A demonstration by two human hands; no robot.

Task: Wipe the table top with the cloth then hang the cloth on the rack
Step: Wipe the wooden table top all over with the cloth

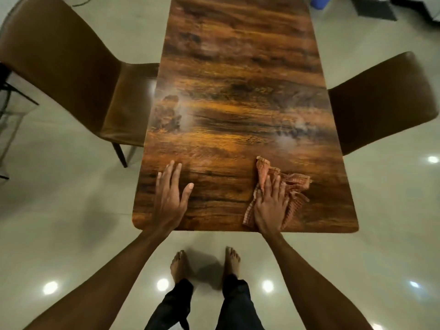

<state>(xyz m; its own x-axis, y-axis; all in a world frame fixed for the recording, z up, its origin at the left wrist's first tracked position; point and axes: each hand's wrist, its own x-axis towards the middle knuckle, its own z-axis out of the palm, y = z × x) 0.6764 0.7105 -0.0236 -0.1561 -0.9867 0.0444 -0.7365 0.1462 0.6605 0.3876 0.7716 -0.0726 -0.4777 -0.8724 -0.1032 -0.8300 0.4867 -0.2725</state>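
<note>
A dark wood-grain table top [238,91] stretches away from me. An orange checked cloth [294,184] lies crumpled near the front right of the table. My right hand [270,206] presses flat on the cloth, fingers spread over it. My left hand [170,196] rests flat and open on the bare wood near the front left edge, holding nothing. Pale hazy patches show on the wood at mid left and mid right. No rack is in view.
A brown chair [71,75] stands at the table's left side and another brown chair [381,101] at its right. My bare feet [204,263] stand on the glossy tiled floor just before the table's near edge. Dark objects sit at the far right corner.
</note>
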